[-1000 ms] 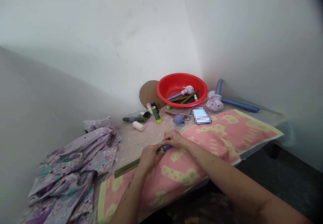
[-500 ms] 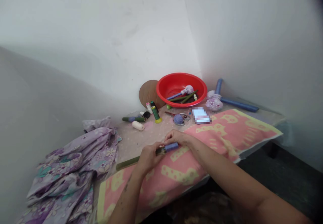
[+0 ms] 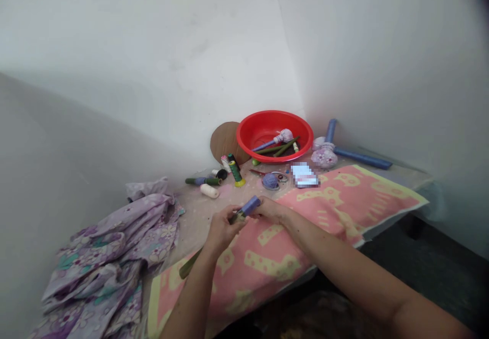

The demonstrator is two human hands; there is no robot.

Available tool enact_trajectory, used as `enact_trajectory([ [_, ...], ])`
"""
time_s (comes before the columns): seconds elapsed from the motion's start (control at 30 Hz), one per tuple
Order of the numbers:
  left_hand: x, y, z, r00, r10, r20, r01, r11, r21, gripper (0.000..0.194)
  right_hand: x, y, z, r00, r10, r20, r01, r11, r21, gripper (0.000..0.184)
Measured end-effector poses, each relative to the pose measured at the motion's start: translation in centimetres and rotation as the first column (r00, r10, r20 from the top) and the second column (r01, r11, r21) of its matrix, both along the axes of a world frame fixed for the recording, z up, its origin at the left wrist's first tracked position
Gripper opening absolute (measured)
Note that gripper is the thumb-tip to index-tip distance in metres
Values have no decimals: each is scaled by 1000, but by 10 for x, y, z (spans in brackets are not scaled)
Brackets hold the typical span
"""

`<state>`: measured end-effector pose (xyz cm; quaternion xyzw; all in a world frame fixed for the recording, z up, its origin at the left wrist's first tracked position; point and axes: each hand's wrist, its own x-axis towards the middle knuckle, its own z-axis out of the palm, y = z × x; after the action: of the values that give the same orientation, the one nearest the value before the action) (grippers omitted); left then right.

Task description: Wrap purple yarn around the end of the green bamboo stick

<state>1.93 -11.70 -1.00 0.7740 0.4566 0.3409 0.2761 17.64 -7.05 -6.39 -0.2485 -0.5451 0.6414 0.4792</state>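
Tipped steeper since the earlier frame, the stick (image 3: 250,205) slants over the cloth (image 3: 267,267) along the bench's (image 3: 193,214) front edge. Left hand's (image 3: 222,231) fingers grasp it; the right hand's (image 3: 269,210) meet its blue end (clenched or not, I cannot tell). Phone (image 3: 304,175) screen: pixelated, unreadable.

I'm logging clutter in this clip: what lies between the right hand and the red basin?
In the head view, the yarn ball and scissors lie between the right hand and the basin.
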Motion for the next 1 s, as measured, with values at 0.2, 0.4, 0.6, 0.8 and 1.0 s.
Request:
enact_trajectory([
  [0.2, -6, 14, -7, 995, 75, 64, -70, 994, -80, 36, -5, 3, -4, 989, -30, 145, 11, 992, 126, 18],
  [0.4, -9, 21, -13, 993, 90, 73, -80, 989, -120, 40, -7, 7, -8, 946, -160, 283, 62, 943, 327, 19],
  [0.6, -12, 23, -17, 997, 68, 47, -62, 992, -113, 39, -8, 6, -8, 911, -237, 339, 59, 886, 460, 20],
  [0.8, -12, 24, -20, 998, 59, 38, -54, 992, -114, 39, -8, 4, -11, 852, -349, 390, 93, 834, 544, 16],
  [1.0, -13, 26, -22, 995, 77, -68, -81, 995, -58, 36, -8, 3, -10, 839, -355, 413, 74, 826, 559, 16],
])
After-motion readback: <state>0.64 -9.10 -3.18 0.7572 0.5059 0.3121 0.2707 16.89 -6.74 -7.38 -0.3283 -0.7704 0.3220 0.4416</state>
